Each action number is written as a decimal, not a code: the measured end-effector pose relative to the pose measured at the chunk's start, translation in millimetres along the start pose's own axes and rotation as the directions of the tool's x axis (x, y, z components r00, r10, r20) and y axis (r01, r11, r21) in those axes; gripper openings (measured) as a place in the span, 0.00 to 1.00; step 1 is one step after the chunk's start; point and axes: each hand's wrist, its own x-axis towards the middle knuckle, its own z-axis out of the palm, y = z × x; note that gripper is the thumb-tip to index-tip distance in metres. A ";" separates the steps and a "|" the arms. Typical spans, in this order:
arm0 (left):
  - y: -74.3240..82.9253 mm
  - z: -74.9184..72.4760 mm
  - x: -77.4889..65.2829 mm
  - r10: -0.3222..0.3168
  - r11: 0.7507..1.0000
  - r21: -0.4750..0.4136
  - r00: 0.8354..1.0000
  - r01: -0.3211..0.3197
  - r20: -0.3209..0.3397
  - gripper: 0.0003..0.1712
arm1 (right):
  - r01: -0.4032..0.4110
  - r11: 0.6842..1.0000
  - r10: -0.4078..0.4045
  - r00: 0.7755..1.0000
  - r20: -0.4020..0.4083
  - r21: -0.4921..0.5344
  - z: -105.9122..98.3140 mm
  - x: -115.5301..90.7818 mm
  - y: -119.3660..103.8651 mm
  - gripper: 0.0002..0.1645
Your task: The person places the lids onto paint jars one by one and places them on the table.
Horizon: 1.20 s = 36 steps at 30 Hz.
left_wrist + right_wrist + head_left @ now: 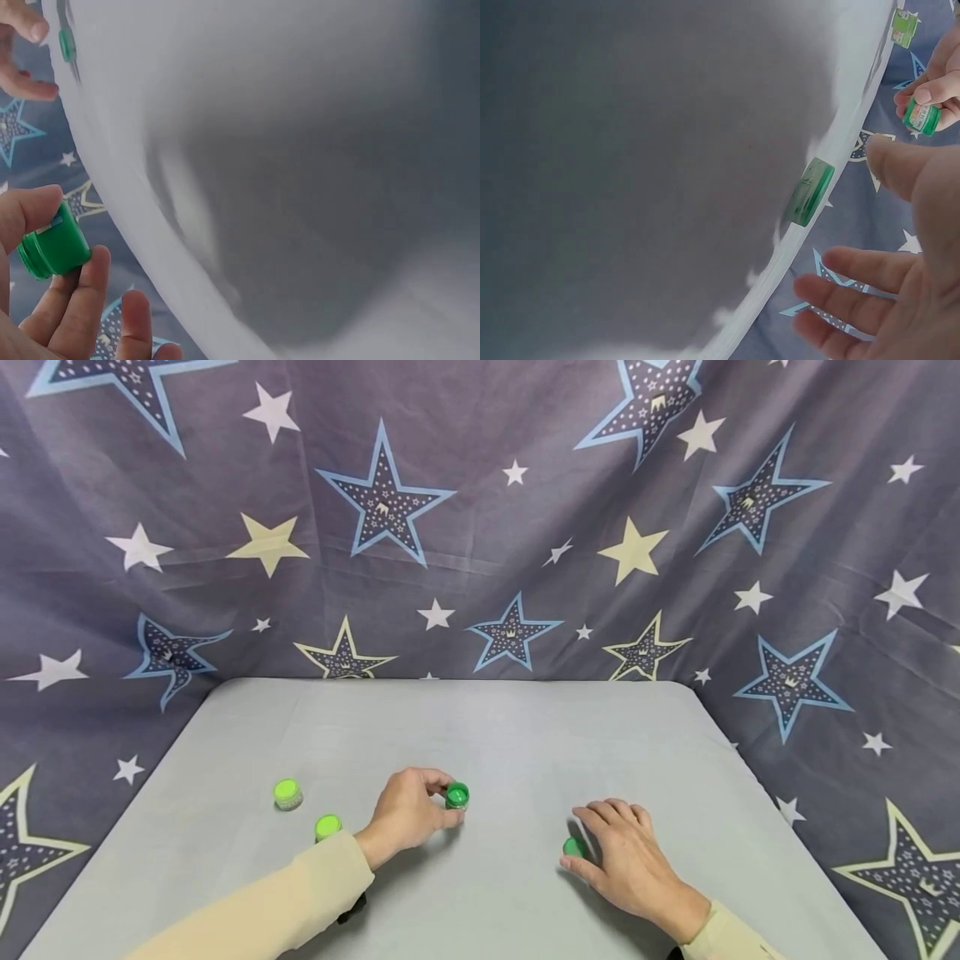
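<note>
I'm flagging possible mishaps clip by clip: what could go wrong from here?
1. The left hand pinches the open green jar between thumb and fingers; a slip might spill its contents.
2. The left sleeve partly hides a light-green jar in the head view, so drawing back could knock it.
3. The right hand might nudge the green lid away.

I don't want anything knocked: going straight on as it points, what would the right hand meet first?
Likely the green lid, on the table just ahead of the right hand, though its height above the table is hard to judge.
</note>
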 end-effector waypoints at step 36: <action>3.8 13.3 -32.0 0.074 0.995 -0.068 0.992 -0.067 0.106 0.14 | 0.038 0.998 -0.035 0.996 0.077 -0.043 2.2 2.3 -5.5 0.20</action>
